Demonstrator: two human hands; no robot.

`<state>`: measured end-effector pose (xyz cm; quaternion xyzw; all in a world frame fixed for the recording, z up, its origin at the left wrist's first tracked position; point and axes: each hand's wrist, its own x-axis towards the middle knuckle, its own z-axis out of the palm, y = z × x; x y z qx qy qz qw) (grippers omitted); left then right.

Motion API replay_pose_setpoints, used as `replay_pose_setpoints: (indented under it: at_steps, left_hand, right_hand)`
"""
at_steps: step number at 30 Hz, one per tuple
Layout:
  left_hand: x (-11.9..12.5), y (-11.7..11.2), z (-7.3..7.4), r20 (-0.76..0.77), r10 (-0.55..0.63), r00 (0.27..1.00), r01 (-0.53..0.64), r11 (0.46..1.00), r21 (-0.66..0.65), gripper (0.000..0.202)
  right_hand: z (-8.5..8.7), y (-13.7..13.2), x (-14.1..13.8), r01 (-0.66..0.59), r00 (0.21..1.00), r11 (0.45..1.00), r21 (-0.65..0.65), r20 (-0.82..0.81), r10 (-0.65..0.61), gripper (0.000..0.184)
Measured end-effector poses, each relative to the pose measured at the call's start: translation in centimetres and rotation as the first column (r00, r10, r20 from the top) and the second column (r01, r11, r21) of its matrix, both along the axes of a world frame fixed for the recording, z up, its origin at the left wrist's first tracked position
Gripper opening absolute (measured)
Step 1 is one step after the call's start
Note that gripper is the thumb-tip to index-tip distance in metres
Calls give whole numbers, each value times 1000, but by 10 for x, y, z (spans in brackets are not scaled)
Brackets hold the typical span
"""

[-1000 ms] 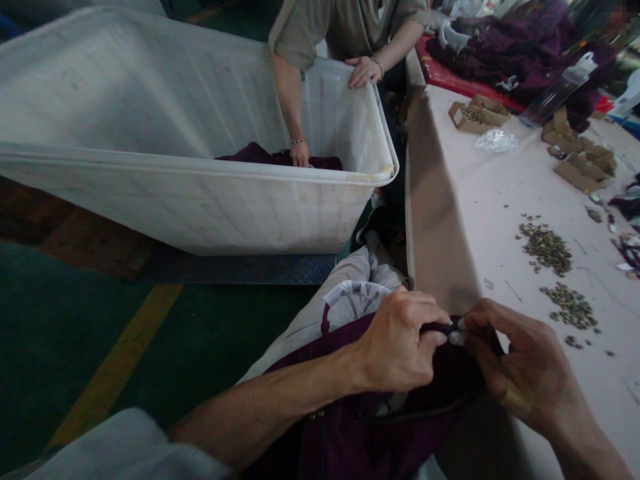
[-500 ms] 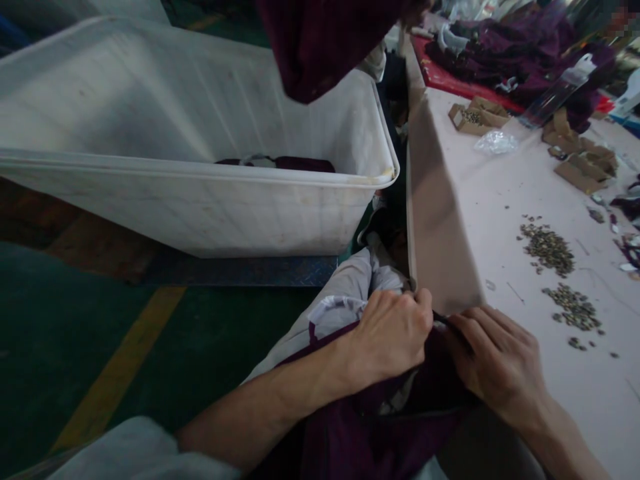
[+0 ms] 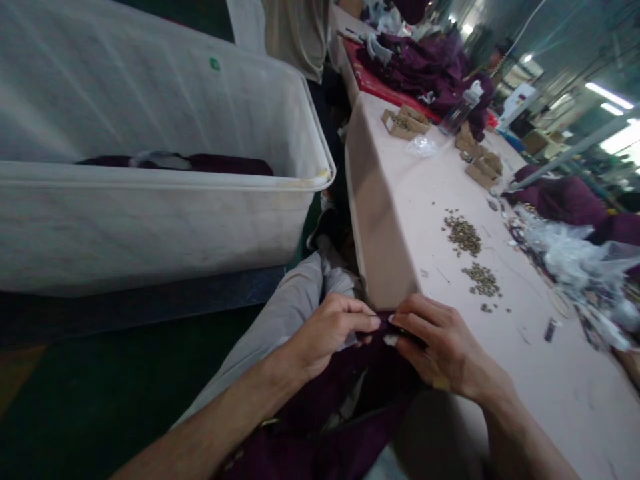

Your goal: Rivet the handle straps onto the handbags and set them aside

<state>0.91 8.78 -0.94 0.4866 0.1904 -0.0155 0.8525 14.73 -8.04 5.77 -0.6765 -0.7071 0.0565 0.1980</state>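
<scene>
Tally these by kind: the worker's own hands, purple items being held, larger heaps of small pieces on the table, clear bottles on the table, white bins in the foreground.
Hands: 2, left hand and right hand
Held purple item: 1
Heaps: 2, farther heap and nearer heap
Clear bottle: 1
White bin: 1
Total: 7

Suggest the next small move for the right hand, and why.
Probably ease the right hand slightly aside while the left hand pinches the loose, dark purple fabric. Both hands grip its edge close together, and their fingers cover part of it, so I can't tell what lies under them.
</scene>
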Motion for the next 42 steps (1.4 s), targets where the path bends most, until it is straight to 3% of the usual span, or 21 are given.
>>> replay_pose_setpoints:
  at_steps: [2,4,6,8,9,10,12,16,21,31,42]
  left_hand:
    - [3,3,2,2,-2,1000,2,999,-40,18]
    - [4,4,3,9,-1,1000,2,998,-64,19]
    - [4,3,4,16,17,1000,-16,998,-68,20]
    - [5,1,2,20,26,999,-25,998,-55,21]
    - [6,0,1,23,23,999,-22,999,-46,21]
    - [6,-1,0,24,18,1000,-17,999,-38,22]
    - [8,-4,-3,25,1,1000,0,1000,-23,23]
    - [10,-7,-5,32,-15,999,15,1000,16,23]
    - [11,-10,-6,13,-26,1000,26,998,52,23]
    - [16,-20,-6,-24,-46,999,48,997,59,24]
    - [13,-16,-11,-10,-27,1000,27,999,37,25]
  right_hand:
    - [11,-14,24,82,990,997,-12,-110,-83,24]
    - [13,-41,57,290,953,953,84,-115,-280,24]
    - [3,-76,96,531,847,839,114,-81,-525,20]
    - [-13,-111,132,780,625,623,56,-35,-780,21]
    - [-21,-127,147,829,559,558,38,-19,-829,23]
    - [-30,-140,159,862,507,507,20,-9,-862,25]
    - [-45,-158,176,887,461,461,-15,-12,-887,32]
    - [-67,-165,191,889,447,449,-89,-42,-893,42]
    - [-79,-159,200,873,462,461,-163,-32,-886,41]
    - [-82,-163,201,885,446,448,-128,-42,-894,42]
    - [-80,-174,208,857,479,499,-133,-154,-864,40]
